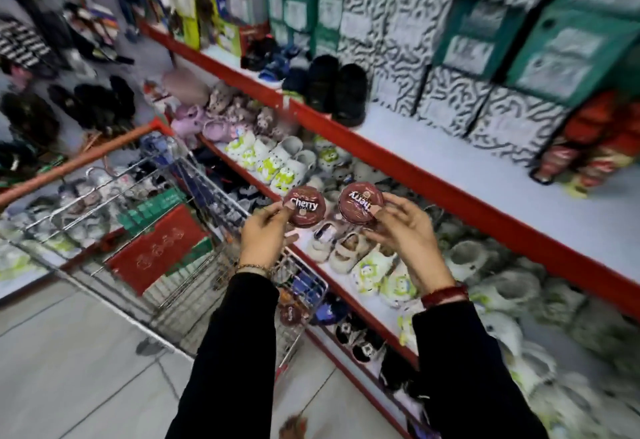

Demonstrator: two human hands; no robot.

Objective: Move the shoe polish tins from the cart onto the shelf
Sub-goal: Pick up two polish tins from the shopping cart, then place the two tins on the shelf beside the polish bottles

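Two tins up in the air — the left hand [263, 234] pinches one tin [304, 206] by its rim, label reading "Cherry", while the right hand [403, 227] grips a second tin [360, 203], label upside down. Both hover above the lower shelf's red edge. At two o'clock the upper shelf [502, 175] shows bare white board. The cart [194, 175] sits at nine o'clock — more tins [290, 314] in its near corner.

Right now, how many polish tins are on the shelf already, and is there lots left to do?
None look placed yet: the open stretch of shelf holds no tins that I can see. In hand: the left hand has one tin, the right hand another tin, both in front of the shelves. Left: at least one more reddish tin seems to sit in the cart.
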